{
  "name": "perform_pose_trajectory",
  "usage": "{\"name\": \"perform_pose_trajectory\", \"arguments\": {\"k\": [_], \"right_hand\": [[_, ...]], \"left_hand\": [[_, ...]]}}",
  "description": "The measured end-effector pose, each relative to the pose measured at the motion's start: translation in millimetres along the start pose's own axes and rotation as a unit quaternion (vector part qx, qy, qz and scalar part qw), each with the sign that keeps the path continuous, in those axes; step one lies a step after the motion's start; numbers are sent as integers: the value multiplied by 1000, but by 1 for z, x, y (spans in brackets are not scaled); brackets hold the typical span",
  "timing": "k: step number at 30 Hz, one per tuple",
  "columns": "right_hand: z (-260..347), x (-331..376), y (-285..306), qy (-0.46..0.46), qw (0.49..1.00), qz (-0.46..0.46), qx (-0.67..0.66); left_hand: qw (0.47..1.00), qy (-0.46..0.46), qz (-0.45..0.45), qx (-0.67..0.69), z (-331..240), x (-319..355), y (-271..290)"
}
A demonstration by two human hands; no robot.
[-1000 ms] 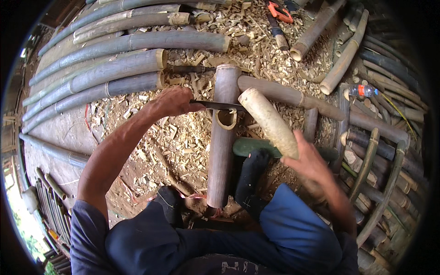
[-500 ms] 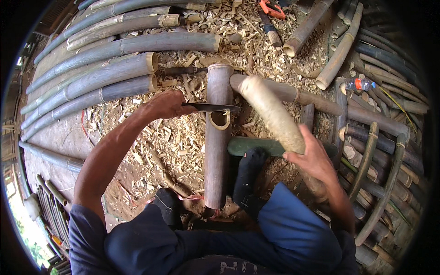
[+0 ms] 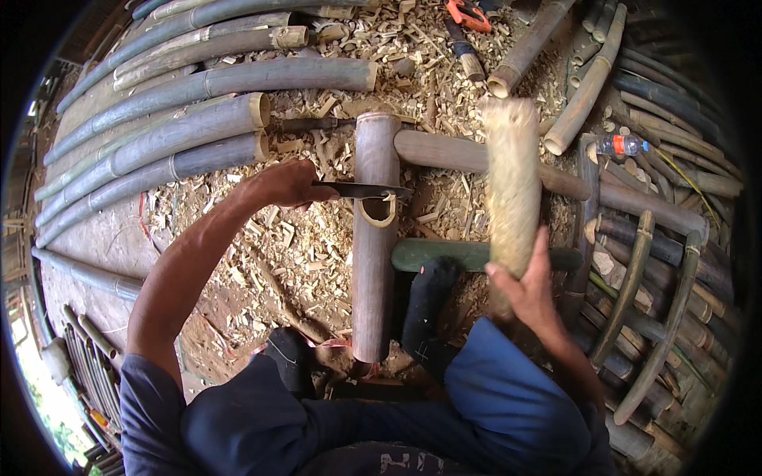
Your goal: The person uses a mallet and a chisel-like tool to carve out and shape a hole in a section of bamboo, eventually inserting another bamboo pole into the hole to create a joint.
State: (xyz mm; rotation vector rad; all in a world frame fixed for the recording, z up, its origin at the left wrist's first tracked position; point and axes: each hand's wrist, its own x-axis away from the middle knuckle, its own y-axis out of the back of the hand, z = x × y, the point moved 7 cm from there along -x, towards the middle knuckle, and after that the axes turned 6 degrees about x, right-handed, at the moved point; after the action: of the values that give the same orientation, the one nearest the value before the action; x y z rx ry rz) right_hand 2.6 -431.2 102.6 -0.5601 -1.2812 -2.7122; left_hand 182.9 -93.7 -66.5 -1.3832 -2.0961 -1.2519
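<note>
My left hand point(image 3: 290, 184) is closed round the handle of a knife point(image 3: 367, 190). Its dark blade lies across a thick bamboo pole point(image 3: 373, 293) between my feet, at the upper edge of a rounded hole point(image 3: 378, 213) cut in the pole's wall. In my right hand point(image 3: 525, 282) is a pale, worn wooden club point(image 3: 514, 182), gripped near its lower end and standing almost upright to the right of the pole. The club is apart from the knife and slightly blurred. A bamboo crosspiece point(image 3: 440, 151) and a green bamboo piece point(image 3: 444, 254) reach right from the pole.
Cut bamboo poles point(image 3: 214, 77) lie in rows at the upper left. More bamboo point(image 3: 667, 317) is stacked on the right, with a plastic bottle point(image 3: 621, 145) on it. Wood chips point(image 3: 278, 238) cover the ground. An orange-handled tool point(image 3: 468, 16) lies at the top.
The club has swung up and to the right, away from the knife, from a leftward slant to nearly upright. The left hand and knife are almost where they were.
</note>
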Motion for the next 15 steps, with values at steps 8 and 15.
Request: {"name": "perform_pose_trajectory", "arguments": {"k": [8, 15], "right_hand": [[-31, 2, -7, -29, 995, 84, 55], [-51, -7, -15, -62, 985, 159, 40]], "left_hand": [[997, 5, 76, 18, -2, -4, 0], [985, -45, -83, -146, -9, 6, 10]]}}
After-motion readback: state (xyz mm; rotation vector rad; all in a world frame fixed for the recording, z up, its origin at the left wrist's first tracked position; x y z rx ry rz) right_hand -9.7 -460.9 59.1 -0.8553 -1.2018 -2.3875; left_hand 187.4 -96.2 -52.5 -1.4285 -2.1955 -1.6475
